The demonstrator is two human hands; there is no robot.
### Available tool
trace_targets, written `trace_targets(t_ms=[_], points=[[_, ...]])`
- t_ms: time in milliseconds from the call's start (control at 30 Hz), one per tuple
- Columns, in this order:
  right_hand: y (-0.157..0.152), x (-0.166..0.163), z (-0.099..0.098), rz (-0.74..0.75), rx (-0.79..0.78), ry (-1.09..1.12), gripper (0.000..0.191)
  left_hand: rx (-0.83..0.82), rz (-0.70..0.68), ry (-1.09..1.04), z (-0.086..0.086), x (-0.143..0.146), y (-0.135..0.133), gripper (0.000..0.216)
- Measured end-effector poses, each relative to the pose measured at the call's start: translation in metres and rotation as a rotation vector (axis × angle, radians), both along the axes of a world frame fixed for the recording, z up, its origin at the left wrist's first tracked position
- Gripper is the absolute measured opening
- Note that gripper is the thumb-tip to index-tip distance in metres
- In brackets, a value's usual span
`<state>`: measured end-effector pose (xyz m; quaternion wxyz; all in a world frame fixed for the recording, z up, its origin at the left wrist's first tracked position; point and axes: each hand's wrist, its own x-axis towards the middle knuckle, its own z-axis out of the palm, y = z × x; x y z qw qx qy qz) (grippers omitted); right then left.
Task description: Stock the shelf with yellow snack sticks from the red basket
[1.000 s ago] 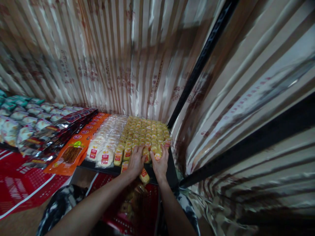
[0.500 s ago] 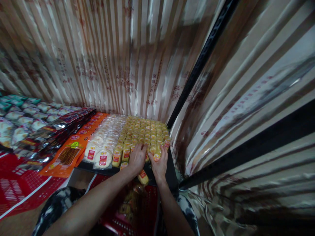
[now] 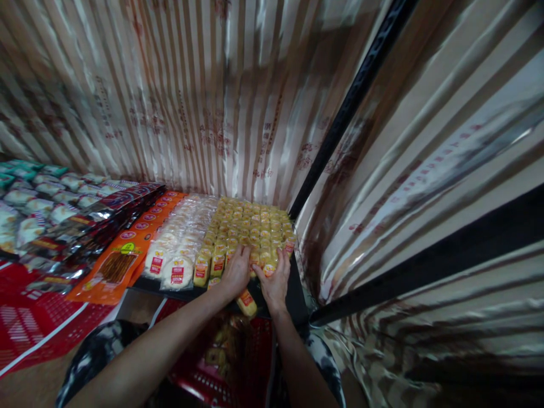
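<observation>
While striped, shiny curtains (image 3: 238, 102) are hanging behind and to the right, a black shelf (image 3: 293, 294) is bearing rows of snack packets: orange packs (image 3: 123, 255) at the left, white round packs (image 3: 182, 243) next, then yellow packets (image 3: 250, 226) filling the right end. Below, a red basket (image 3: 238, 362) is sitting between the arms. Both hands are pressing on the front yellow row, the left hand (image 3: 235, 276) with fingers curled over packets, the right hand (image 3: 276, 281) with fingers spread flat, gripping nothing clearly. One yellow packet (image 3: 247, 303) is hanging off the shelf's edge beneath them.

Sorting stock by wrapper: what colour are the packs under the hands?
Yellow, with small red labels, seen in the head view: the packs lie in rows under both hands.
</observation>
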<state>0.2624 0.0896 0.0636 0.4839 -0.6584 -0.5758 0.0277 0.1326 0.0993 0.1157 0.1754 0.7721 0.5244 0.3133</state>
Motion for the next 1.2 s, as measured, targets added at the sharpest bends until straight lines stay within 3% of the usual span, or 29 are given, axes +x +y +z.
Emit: trace_targets(t_ms=[167, 333, 500, 633, 833, 967, 1067, 1200], points=[[0.001, -0.001, -0.001, -0.017, -0.014, -0.018, 0.076, 0.002, -0.038, 0.008, 0.005, -0.003, -0.003, 0.045], [0.001, -0.002, -0.001, -0.022, -0.03, -0.011, 0.079, 0.036, -0.004, 0.137, 0.017, -0.014, -0.032, 0.035], [0.001, -0.003, 0.0, -0.026, -0.018, -0.018, 0.078, 0.02, -0.237, 0.41, 0.015, -0.033, -0.06, 0.029], [0.002, -0.002, -0.001, -0.029, -0.019, -0.032, 0.077, -0.034, -0.292, 0.616, 0.014, -0.039, -0.059, 0.037], [0.003, -0.001, -0.002, -0.031, -0.001, -0.04, 0.076, -0.045, -0.306, 0.719, 0.02, -0.036, -0.055, 0.025], [0.002, -0.002, 0.0, -0.034, -0.019, -0.026, 0.078, -0.055, -0.367, 0.565, 0.026, -0.041, -0.054, 0.029], [0.002, -0.002, 0.0, -0.039, -0.037, -0.018, 0.079, -0.143, -0.361, 0.223, 0.023, -0.046, -0.047, 0.033], [0.003, -0.001, -0.002, -0.03, -0.016, -0.022, 0.08, -0.376, -0.325, -0.234, 0.014, -0.05, -0.039, 0.034]])
